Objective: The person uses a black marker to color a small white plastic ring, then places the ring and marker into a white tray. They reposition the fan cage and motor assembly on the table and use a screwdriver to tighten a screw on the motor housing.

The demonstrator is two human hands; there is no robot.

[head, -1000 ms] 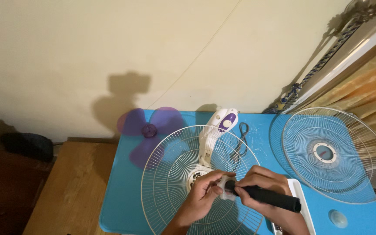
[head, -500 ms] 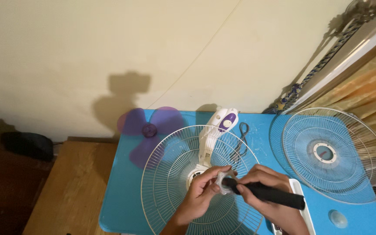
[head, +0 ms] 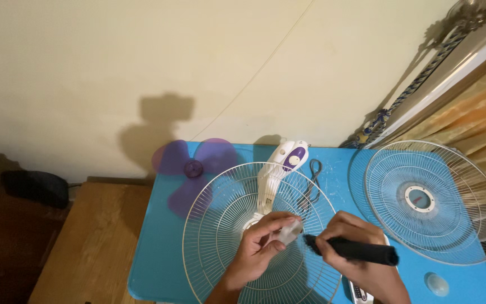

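My left hand pinches a small whitish plastic part above the middle of a white wire fan guard that lies on the blue table. My right hand grips the black handle of a tool, and its dark tip touches the small part. Under the guard lies the white fan body with a purple control panel.
A translucent purple fan blade lies at the table's back left. A second wire guard leans at the right. A dark cord loop sits behind the guard, a small clear cap at the front right. A wooden stand adjoins on the left.
Both hands have drifted slightly to the right over the guard. The tool's tip stays against the small part in my left hand.
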